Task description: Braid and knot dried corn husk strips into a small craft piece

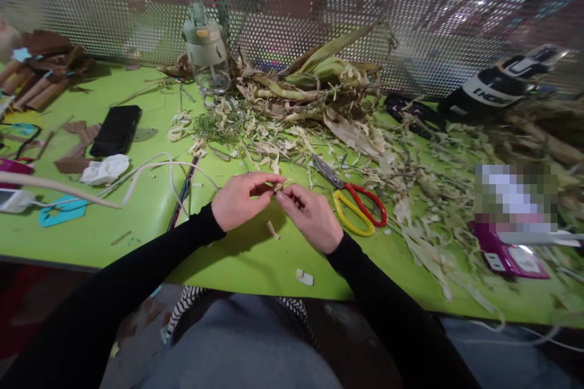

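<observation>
The black left sleeve (168, 261) slants from eight o'clock, and the black right sleeve (387, 298) from between four and five, both above the green table (241, 268). At the centre, wrists apart, the left hand (241, 199) and the right hand (314, 219) meet with bent fingers, together pinching a small dry husk strip (283, 185). Red-and-yellow-handled scissors (338, 183) lie just beside, at three o'clock; farther, at one o'clock, lies the husk pile (314, 86).
</observation>
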`<act>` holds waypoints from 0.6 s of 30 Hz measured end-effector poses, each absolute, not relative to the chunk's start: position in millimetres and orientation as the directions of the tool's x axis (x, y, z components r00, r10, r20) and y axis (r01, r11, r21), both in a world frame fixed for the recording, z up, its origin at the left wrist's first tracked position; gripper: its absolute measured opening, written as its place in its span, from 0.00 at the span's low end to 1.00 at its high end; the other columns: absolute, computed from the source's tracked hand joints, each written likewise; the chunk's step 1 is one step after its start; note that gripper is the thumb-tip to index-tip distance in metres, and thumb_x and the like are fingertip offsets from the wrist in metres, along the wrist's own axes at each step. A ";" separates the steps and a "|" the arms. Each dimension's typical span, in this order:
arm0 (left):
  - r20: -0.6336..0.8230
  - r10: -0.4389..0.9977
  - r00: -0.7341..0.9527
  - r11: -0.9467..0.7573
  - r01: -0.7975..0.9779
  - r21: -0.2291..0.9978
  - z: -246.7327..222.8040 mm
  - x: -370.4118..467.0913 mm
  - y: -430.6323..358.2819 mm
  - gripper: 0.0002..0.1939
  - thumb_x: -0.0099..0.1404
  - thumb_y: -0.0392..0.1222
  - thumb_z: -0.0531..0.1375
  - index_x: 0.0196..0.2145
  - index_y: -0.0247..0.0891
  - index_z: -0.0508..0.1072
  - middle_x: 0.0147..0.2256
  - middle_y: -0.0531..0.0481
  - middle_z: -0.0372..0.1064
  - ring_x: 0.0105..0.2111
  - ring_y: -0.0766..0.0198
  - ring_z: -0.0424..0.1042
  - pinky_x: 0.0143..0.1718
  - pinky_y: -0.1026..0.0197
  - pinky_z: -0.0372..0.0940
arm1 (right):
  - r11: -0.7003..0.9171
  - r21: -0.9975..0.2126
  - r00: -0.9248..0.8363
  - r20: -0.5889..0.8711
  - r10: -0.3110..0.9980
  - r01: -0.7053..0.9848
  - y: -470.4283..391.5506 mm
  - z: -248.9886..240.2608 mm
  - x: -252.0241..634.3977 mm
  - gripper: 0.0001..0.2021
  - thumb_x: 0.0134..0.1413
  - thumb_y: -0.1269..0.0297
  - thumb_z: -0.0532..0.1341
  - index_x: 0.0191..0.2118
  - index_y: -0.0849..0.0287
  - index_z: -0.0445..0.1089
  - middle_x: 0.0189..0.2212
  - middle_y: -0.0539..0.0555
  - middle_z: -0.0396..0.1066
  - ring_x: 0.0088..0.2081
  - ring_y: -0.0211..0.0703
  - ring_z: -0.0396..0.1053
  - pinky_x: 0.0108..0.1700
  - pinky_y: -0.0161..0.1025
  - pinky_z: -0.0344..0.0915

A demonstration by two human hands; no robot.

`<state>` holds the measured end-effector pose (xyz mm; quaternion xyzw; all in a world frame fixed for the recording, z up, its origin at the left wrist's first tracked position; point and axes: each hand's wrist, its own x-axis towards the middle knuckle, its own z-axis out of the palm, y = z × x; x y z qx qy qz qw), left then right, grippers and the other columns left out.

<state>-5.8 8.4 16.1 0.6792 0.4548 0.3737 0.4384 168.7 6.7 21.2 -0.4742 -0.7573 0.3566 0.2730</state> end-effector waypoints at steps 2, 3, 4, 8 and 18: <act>0.133 0.939 0.317 -0.233 0.304 0.924 17.0 -6.5 8.5 0.15 0.61 0.36 0.55 0.45 0.36 0.74 0.44 0.46 0.74 0.40 0.63 0.74 0.45 0.59 0.68 | 0.278 -0.795 -0.358 0.083 0.930 0.540 8.5 19.6 169.2 0.15 0.59 0.54 0.55 0.27 0.59 0.63 0.19 0.46 0.59 0.20 0.32 0.53 0.23 0.33 0.50; 0.139 0.936 0.323 -0.242 0.303 0.922 17.7 -6.5 8.3 0.15 0.61 0.36 0.55 0.45 0.37 0.74 0.45 0.46 0.74 0.40 0.63 0.74 0.46 0.59 0.68 | 0.261 -0.800 -0.322 0.090 0.943 0.541 9.4 19.0 169.3 0.14 0.57 0.53 0.57 0.29 0.58 0.63 0.21 0.46 0.61 0.21 0.33 0.54 0.24 0.33 0.51; 0.141 0.934 0.328 -0.243 0.294 0.924 18.3 -6.4 7.8 0.15 0.61 0.35 0.54 0.45 0.37 0.73 0.45 0.46 0.74 0.41 0.63 0.74 0.47 0.58 0.68 | 0.241 -0.815 -0.289 0.095 0.953 0.527 10.3 18.4 169.3 0.13 0.55 0.52 0.59 0.32 0.58 0.64 0.23 0.48 0.64 0.22 0.33 0.56 0.24 0.33 0.53; 0.127 0.936 0.328 -0.206 0.217 0.954 19.6 -4.5 4.9 0.15 0.61 0.34 0.55 0.46 0.35 0.68 0.45 0.44 0.71 0.40 0.64 0.74 0.45 0.60 0.68 | 0.182 -0.919 -0.304 0.073 0.950 0.349 11.8 15.9 167.8 0.17 0.51 0.55 0.63 0.44 0.56 0.66 0.33 0.52 0.70 0.30 0.38 0.65 0.28 0.35 0.62; 0.048 0.946 0.320 -0.202 0.467 0.861 24.4 -5.9 4.8 0.11 0.64 0.46 0.54 0.33 0.36 0.67 0.28 0.52 0.67 0.24 0.69 0.64 0.27 0.65 0.58 | 0.024 -0.995 -0.340 -0.010 0.940 0.097 14.8 12.5 171.4 0.15 0.50 0.58 0.65 0.43 0.56 0.68 0.27 0.48 0.68 0.25 0.32 0.62 0.25 0.32 0.59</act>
